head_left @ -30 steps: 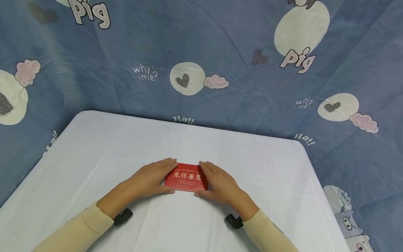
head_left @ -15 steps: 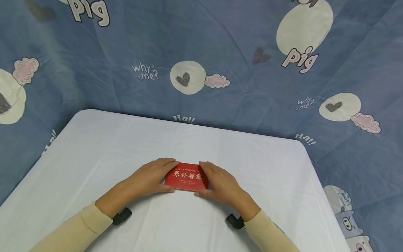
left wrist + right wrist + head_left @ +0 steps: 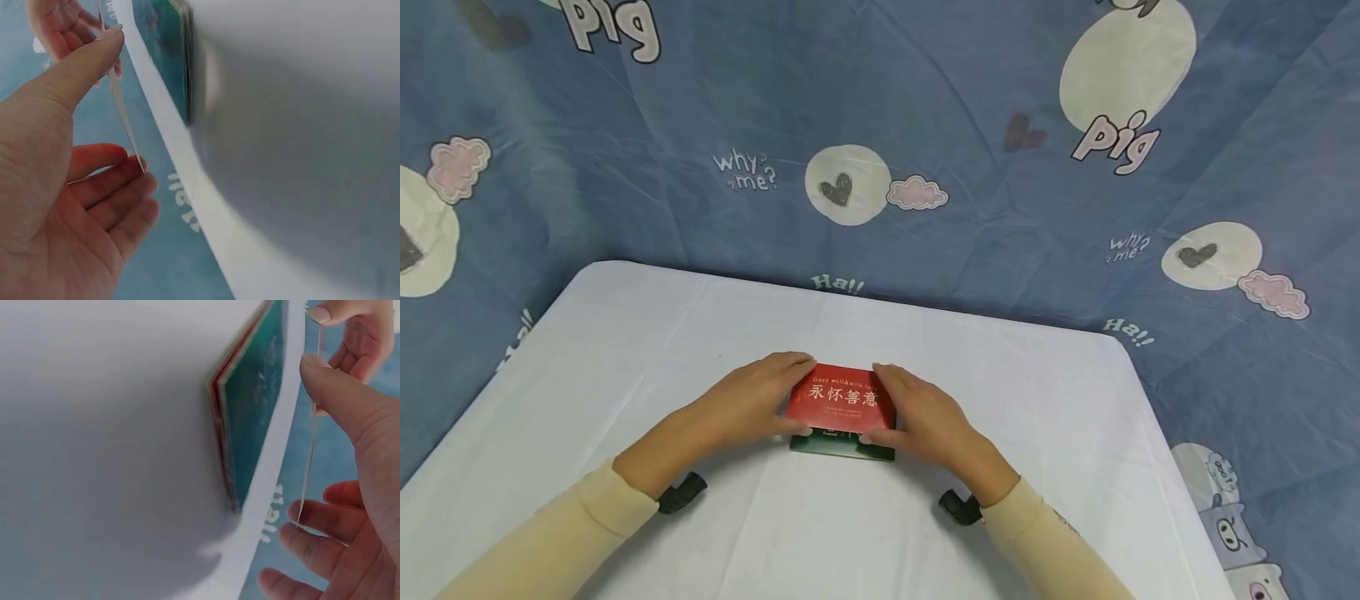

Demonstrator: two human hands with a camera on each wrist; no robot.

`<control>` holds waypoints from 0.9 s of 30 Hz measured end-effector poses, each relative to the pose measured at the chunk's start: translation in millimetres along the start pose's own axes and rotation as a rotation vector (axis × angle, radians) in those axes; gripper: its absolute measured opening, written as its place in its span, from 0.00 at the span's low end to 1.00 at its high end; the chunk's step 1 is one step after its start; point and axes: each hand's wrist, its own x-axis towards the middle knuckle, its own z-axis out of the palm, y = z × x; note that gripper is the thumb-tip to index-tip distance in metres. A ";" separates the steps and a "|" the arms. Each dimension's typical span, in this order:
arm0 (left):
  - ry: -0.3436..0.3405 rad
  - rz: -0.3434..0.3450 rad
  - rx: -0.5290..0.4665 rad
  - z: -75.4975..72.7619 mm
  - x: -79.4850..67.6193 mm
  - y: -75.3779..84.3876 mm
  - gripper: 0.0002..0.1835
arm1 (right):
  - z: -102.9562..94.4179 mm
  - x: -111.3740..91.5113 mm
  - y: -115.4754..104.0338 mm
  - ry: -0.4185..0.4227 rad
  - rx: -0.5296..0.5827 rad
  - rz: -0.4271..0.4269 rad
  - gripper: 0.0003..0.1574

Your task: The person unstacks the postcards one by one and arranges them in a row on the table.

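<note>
Between both hands, a thin red card (image 3: 842, 398) with white Chinese characters is held by its two short ends. My left hand (image 3: 745, 402) pinches the left end, thumb at the near edge and fingertips at the far edge; my right hand (image 3: 925, 417) does the same on the right. In the wrist views the card shows edge-on, lifted above a small stack of cards (image 3: 250, 419) lying on the white cloth. Dark green is the stack's top card (image 3: 842, 447), partly covered by the red card in the head view. Red edges show lower in the stack.
A white cloth covers the table (image 3: 662, 358). Behind and at both sides hangs a blue printed curtain (image 3: 970, 250) that meets the table's far edge. A black wrist strap piece (image 3: 682, 493) sits under the left wrist, another (image 3: 959, 506) under the right.
Both hands have raised the red card off the stack and moved it slightly away from the person. The green card beneath has come into view.
</note>
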 end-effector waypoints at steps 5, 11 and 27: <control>0.010 0.012 0.052 -11.3 8.1 -10.5 0.51 | -6.2 16.9 0.3 0.016 -0.009 -0.020 0.62; 0.013 -0.001 0.083 -23.6 20.7 -27.9 0.50 | -7.0 43.4 4.3 0.044 -0.028 -0.043 0.61; -0.055 -0.062 0.122 -36.8 59.3 -79.3 0.48 | -9.4 114.0 16.6 -0.040 -0.061 0.006 0.63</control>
